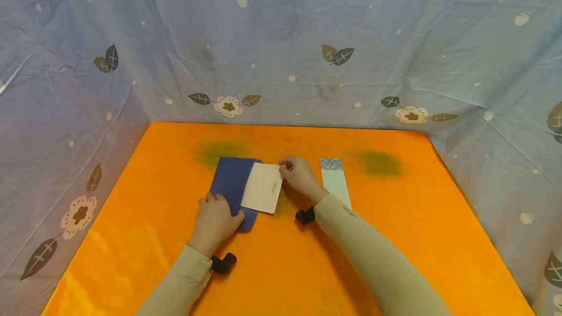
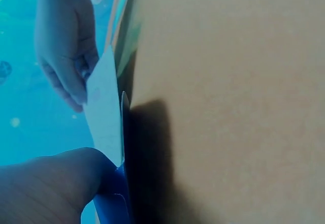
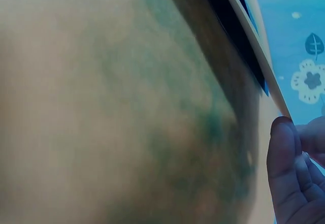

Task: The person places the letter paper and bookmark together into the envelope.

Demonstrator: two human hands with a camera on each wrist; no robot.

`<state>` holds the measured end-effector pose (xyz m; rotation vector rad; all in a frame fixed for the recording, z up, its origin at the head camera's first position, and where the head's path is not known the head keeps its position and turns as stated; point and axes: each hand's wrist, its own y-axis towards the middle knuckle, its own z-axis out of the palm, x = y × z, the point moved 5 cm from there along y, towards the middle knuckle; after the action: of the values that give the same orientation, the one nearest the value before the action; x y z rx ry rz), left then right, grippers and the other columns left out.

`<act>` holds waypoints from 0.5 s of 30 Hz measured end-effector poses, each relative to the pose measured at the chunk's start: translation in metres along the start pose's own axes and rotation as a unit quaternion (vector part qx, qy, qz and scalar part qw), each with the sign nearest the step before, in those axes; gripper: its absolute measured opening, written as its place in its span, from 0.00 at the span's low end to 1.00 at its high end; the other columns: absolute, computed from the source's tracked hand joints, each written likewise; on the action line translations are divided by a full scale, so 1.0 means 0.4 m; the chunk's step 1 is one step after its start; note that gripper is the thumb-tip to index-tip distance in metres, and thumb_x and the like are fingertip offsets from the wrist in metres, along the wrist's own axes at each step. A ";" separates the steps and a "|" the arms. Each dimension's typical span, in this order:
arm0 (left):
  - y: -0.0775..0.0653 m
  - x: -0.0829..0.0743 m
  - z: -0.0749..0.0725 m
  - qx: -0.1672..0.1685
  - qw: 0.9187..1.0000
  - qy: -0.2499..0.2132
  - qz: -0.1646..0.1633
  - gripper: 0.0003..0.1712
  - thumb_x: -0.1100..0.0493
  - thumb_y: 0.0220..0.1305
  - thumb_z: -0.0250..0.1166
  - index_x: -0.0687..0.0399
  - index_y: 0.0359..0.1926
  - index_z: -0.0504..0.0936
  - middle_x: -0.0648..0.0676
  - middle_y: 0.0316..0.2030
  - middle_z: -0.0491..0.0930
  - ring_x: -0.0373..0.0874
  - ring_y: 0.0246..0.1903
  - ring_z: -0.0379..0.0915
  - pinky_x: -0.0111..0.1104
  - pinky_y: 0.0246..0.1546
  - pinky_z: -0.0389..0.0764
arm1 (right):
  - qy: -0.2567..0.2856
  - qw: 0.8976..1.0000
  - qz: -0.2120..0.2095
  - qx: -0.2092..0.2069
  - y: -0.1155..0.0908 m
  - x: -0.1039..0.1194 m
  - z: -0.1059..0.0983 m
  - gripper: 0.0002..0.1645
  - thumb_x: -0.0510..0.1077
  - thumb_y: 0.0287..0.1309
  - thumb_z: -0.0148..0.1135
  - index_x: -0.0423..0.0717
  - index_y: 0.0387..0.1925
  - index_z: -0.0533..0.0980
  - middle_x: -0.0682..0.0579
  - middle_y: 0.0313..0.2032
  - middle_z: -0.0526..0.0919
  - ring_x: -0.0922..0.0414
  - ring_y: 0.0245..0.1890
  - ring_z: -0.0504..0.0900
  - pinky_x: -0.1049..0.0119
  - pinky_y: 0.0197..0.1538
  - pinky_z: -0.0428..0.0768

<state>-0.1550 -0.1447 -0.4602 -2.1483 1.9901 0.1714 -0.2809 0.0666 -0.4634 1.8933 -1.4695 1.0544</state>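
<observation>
A dark blue folder-like cover lies left of centre on the orange cloth, its right edge standing off the surface in the left wrist view. My left hand holds it at the lower end, thumb over the lower right edge and fingers at the left side. Overlapping the cover's right part is a white card with a small faint mark. Thumb and fingers of my right hand pinch the card's upper right edge. The right wrist view shows the card edge-on, raised, with the fingertips at its end.
A pale green strip with a patterned dark band at its top lies right of my right hand, partly under the sleeve. Orange cloth covers the table. Printed blue-grey curtains hang behind and on both sides.
</observation>
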 end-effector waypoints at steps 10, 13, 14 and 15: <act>0.003 0.003 0.003 0.010 1.000 0.003 0.000 0.53 0.39 0.55 0.65 0.88 0.57 0.64 0.84 0.54 0.63 0.75 0.49 0.64 0.55 0.42 0.77 | 0.039 0.999 0.012 0.019 0.005 0.006 0.044 0.23 0.44 0.66 0.58 0.40 0.59 0.73 0.47 0.36 0.78 0.52 0.26 0.82 0.64 0.32 0.82; 0.004 0.004 0.005 0.010 1.000 0.003 0.002 0.53 0.38 0.55 0.65 0.88 0.57 0.64 0.83 0.54 0.64 0.74 0.48 0.64 0.54 0.43 0.77 | 0.087 0.995 0.038 0.021 0.002 0.003 0.050 0.29 0.45 0.65 0.60 0.37 0.63 0.68 0.46 0.37 0.79 0.52 0.27 0.83 0.64 0.34 0.83; 0.004 0.004 0.006 0.009 1.000 0.004 0.003 0.53 0.38 0.55 0.65 0.88 0.57 0.64 0.83 0.54 0.64 0.74 0.48 0.64 0.54 0.42 0.77 | 0.105 0.993 0.049 0.021 -0.001 0.002 0.050 0.30 0.45 0.65 0.61 0.36 0.63 0.67 0.45 0.37 0.79 0.52 0.27 0.83 0.63 0.35 0.83; 0.005 0.005 0.006 0.009 1.000 0.005 0.003 0.53 0.38 0.55 0.65 0.88 0.57 0.64 0.83 0.54 0.64 0.74 0.48 0.64 0.54 0.42 0.77 | 0.124 0.990 0.061 0.023 -0.002 0.001 0.051 0.31 0.44 0.64 0.62 0.35 0.63 0.66 0.44 0.36 0.80 0.51 0.27 0.83 0.63 0.35 0.83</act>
<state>-0.1565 -0.1460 -0.4632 -2.1355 1.9961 0.1440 -0.2746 0.0507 -0.4746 1.6503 -1.4413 1.3382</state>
